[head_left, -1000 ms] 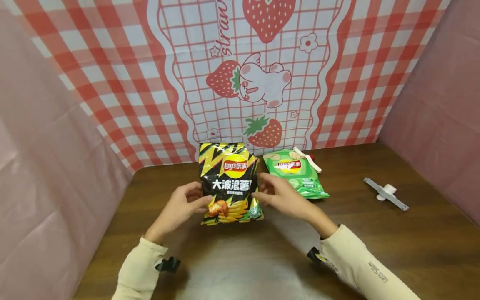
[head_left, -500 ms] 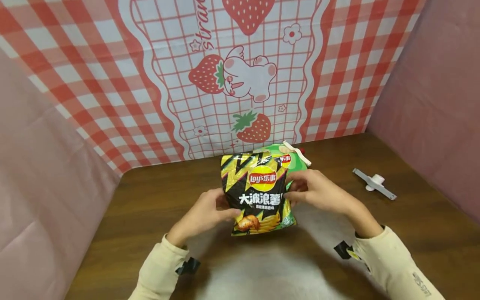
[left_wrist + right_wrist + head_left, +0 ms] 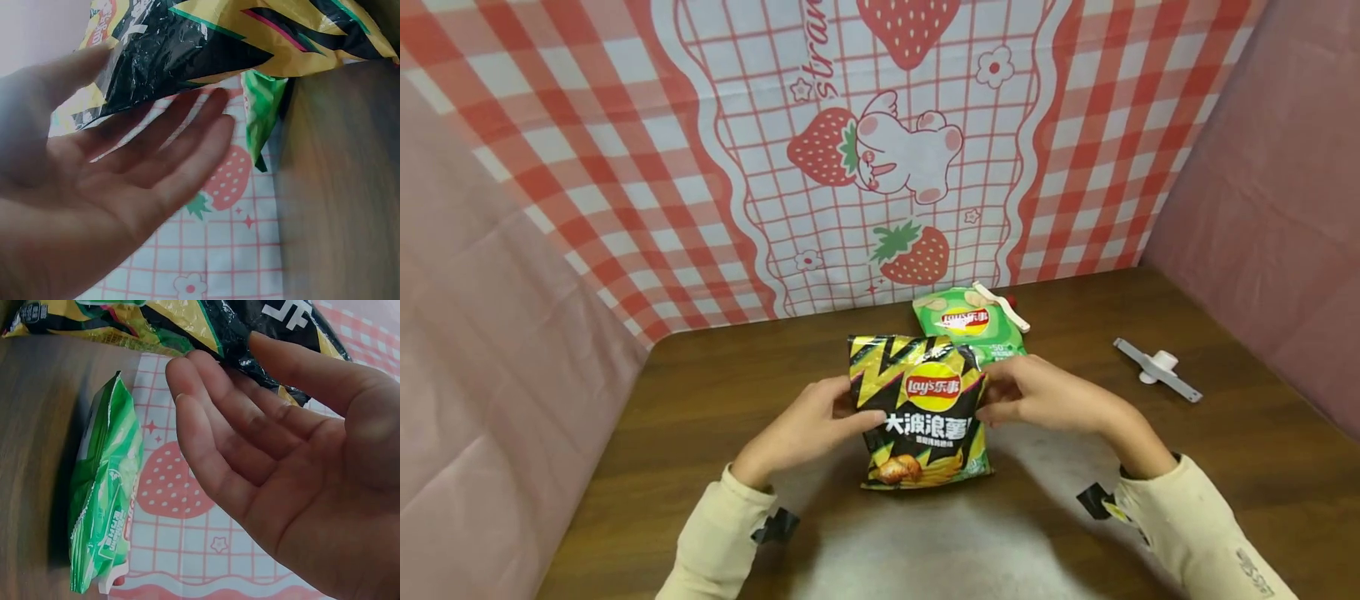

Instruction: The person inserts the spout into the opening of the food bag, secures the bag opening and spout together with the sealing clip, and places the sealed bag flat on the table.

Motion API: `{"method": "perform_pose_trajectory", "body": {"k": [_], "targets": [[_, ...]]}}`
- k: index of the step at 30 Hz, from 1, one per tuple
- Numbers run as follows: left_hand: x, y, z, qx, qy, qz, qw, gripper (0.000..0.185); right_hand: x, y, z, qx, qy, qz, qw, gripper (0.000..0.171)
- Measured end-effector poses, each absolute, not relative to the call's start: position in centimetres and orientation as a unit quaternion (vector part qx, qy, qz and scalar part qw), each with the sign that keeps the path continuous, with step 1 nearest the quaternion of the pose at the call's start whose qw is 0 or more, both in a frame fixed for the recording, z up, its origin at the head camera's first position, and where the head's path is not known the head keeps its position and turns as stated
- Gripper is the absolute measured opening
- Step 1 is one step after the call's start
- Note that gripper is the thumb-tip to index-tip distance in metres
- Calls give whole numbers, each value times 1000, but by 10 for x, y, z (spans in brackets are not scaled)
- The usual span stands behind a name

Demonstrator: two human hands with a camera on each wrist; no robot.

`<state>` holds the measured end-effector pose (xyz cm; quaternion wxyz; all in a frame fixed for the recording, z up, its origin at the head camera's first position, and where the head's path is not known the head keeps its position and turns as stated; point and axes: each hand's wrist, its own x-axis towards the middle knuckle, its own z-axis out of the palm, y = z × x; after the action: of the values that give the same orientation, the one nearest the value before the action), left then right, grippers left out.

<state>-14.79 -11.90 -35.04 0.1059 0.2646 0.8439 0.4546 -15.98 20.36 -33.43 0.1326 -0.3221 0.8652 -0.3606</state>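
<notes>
A black and yellow Lay's chip bag (image 3: pixel 917 429) stands nearly upright, its printed front toward me and its bottom edge close over the table. My left hand (image 3: pixel 812 429) grips its left edge, thumb in front and fingers behind. On the opposite edge, my right hand (image 3: pixel 1048 396) holds it the same way. In the left wrist view the thumb (image 3: pixel 75 72) lies against the glossy wrapper. Behind the black bag is a green Lay's chip bag (image 3: pixel 958 317), its lower part covered in the head view. A cream-white strip-like clip (image 3: pixel 1003 308) sits along its upper right corner.
A grey flat bar with a white round knob (image 3: pixel 1159 367) lies on the brown wooden table (image 3: pixel 715 375) at the right. A red-checked strawberry cloth (image 3: pixel 917 167) hangs at the back; pink cloth walls (image 3: pixel 497 292) close both sides.
Both hands have moved the black and yellow chip bag rightward and toward me, in front of the green one. Over the last half second it came lower, uncovering the green bag's label.
</notes>
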Motion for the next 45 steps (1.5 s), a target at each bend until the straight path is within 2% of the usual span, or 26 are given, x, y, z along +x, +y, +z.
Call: {"method": "perform_pose_trajectory", "body": {"k": [3, 8, 11, 15, 20, 24, 38, 45], "targets": [[-149, -117, -349, 258, 842, 469, 69, 29, -160, 206, -337, -322, 865, -365, 125, 18], [-150, -116, -350, 254, 846, 468, 28, 25, -162, 206, -341, -304, 838, -434, 130, 59], [-149, -116, -350, 252, 848, 467, 20, 27, -163, 206, -342, -290, 812, -484, 148, 68], [-149, -117, -349, 250, 843, 477, 23, 32, -165, 204, -341, -287, 798, -512, 139, 57], [-149, -119, -348, 235, 841, 487, 33, 38, -166, 201, -339, -290, 822, -484, 77, 31], [-148, -120, -347, 222, 851, 475, 31, 40, -165, 202, -339, -291, 827, -478, 57, 21], [-148, -129, -342, 237, 878, 415, -6, 45, -165, 206, -334, -284, 837, -466, 47, 8], [-148, -127, -346, 236, 850, 470, 5, 25, -166, 205, -331, -297, 836, -458, 55, 8]]}}
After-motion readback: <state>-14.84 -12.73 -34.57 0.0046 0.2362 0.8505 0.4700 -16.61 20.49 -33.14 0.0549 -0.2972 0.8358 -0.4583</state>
